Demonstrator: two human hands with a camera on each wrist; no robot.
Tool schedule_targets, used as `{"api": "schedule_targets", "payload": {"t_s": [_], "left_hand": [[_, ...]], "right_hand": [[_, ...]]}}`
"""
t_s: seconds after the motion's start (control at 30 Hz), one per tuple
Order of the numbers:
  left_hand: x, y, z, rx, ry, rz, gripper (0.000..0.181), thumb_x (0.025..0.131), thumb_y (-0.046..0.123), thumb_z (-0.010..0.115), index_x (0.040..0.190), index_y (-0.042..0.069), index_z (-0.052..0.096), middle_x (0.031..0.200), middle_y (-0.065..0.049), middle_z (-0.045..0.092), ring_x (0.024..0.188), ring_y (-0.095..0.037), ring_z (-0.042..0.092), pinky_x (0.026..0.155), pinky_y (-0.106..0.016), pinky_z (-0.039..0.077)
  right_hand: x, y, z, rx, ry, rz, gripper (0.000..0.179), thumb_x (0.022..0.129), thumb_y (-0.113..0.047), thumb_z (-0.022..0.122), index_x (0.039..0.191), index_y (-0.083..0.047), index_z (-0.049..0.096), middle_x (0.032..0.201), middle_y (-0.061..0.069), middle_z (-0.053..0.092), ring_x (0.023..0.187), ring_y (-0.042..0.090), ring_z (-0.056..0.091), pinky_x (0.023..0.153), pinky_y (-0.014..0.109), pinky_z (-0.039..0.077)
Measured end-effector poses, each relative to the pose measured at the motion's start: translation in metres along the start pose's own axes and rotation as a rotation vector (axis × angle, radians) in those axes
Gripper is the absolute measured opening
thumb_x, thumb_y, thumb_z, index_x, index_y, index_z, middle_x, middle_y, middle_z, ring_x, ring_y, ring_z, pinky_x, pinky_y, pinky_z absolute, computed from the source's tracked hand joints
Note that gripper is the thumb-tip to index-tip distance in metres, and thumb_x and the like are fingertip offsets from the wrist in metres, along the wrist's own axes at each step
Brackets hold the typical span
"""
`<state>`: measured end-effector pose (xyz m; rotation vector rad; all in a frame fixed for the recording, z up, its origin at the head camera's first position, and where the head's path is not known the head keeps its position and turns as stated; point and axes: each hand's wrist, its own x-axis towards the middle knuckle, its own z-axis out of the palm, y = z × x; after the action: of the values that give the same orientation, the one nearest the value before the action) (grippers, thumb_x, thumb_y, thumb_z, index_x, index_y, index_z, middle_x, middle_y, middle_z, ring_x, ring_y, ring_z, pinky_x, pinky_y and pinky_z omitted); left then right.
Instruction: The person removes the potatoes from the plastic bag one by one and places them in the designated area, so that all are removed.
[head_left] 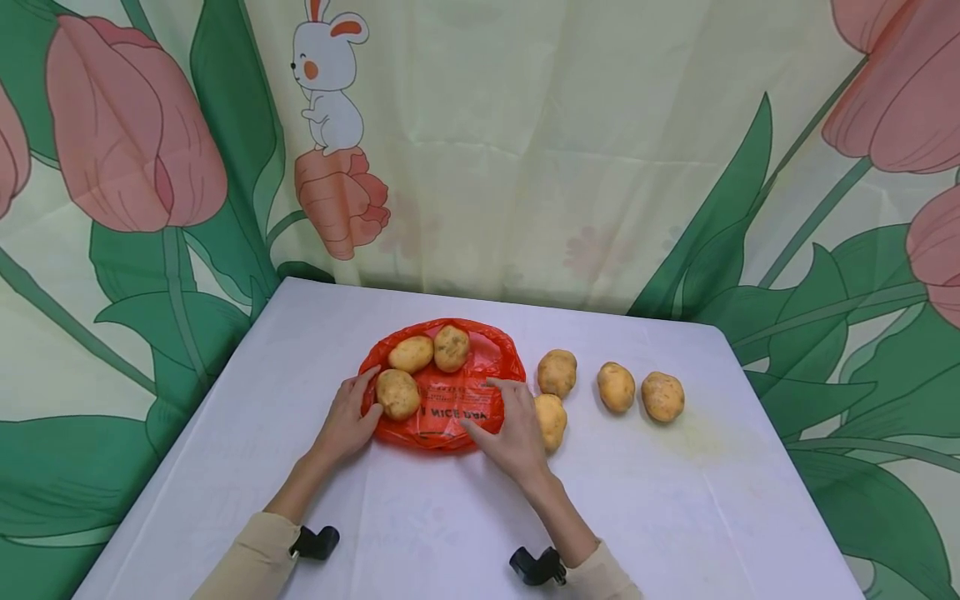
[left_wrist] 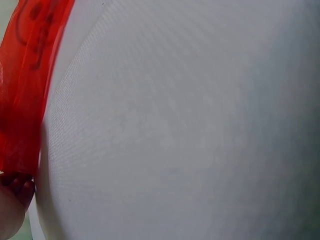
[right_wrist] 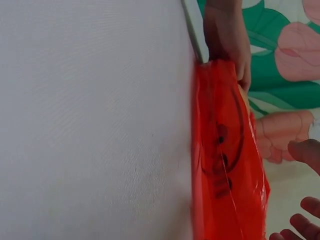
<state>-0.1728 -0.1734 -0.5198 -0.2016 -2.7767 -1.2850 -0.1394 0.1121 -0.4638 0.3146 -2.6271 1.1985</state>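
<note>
A red plastic bag (head_left: 491,354) lies spread open on the table, its rim rolled into a round wall with dark print on the inside. Three potatoes are in its left part: a potato (head_left: 411,354) at the back, another potato (head_left: 452,348) beside it, and a third potato (head_left: 398,394) nearer the front. My left hand (head_left: 352,419) holds the bag's left rim, thumb close to the front potato. Over the bag's right side hovers my right hand (head_left: 517,433), fingers spread and nothing in them. Seen from the right wrist, the red bag (right_wrist: 227,160) stands between both hands.
Right of the bag, several loose potatoes lie on the white tablecloth (head_left: 420,533): one potato (head_left: 551,421) close by my right hand, one potato (head_left: 557,372) behind it, and two farther right. A flowered curtain (head_left: 525,167) hangs behind the table.
</note>
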Motion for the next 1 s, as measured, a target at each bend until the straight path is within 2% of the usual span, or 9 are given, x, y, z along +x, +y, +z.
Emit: {"api": "schedule_targets", "payload": {"t_s": [0.17,0.43,0.57,0.9,1.0], "left_hand": [[0.000,-0.001,0.001,-0.004,-0.004,-0.006,0.065,0.095,0.009,0.053,0.157,0.005,0.035,0.143,-0.032,0.040,0.133,-0.045,0.041,0.112,-0.065,0.033],[0.000,0.000,0.001,-0.004,0.004,0.010,0.066,0.094,0.008,0.054,0.157,0.006,0.035,0.142,-0.032,0.041,0.132,-0.046,0.042,0.111,-0.065,0.034],[0.000,0.000,0.001,-0.003,0.007,0.013,0.066,0.094,0.008,0.054,0.157,0.006,0.035,0.142,-0.033,0.041,0.131,-0.046,0.042,0.110,-0.065,0.035],[0.000,-0.001,0.002,0.015,0.017,0.027,0.066,0.093,0.009,0.054,0.156,0.004,0.036,0.141,-0.034,0.041,0.131,-0.048,0.042,0.110,-0.067,0.034],[0.001,-0.001,0.002,0.016,0.018,0.028,0.066,0.093,0.009,0.054,0.156,0.004,0.036,0.142,-0.034,0.041,0.132,-0.048,0.042,0.110,-0.067,0.034]], "right_hand": [[0.003,-0.005,0.010,0.047,-0.061,0.009,0.071,0.079,-0.031,0.088,0.138,-0.007,0.056,0.132,0.018,0.053,0.120,0.038,0.055,0.100,0.051,0.050],[0.006,-0.015,0.024,0.095,-0.135,0.005,0.070,0.082,-0.031,0.085,0.140,-0.008,0.054,0.131,0.011,0.052,0.121,0.037,0.055,0.101,0.050,0.050],[0.009,-0.018,0.033,0.126,-0.165,-0.010,0.069,0.083,-0.030,0.085,0.141,-0.007,0.054,0.133,0.016,0.051,0.121,0.037,0.055,0.101,0.050,0.049],[0.019,-0.026,0.050,0.089,-0.198,-0.071,0.068,0.084,-0.031,0.083,0.140,-0.003,0.055,0.134,0.018,0.055,0.122,0.036,0.055,0.100,0.050,0.049],[0.023,-0.028,0.055,0.069,-0.216,-0.059,0.067,0.085,-0.032,0.083,0.140,-0.005,0.055,0.134,0.016,0.055,0.121,0.033,0.056,0.099,0.047,0.051]]}}
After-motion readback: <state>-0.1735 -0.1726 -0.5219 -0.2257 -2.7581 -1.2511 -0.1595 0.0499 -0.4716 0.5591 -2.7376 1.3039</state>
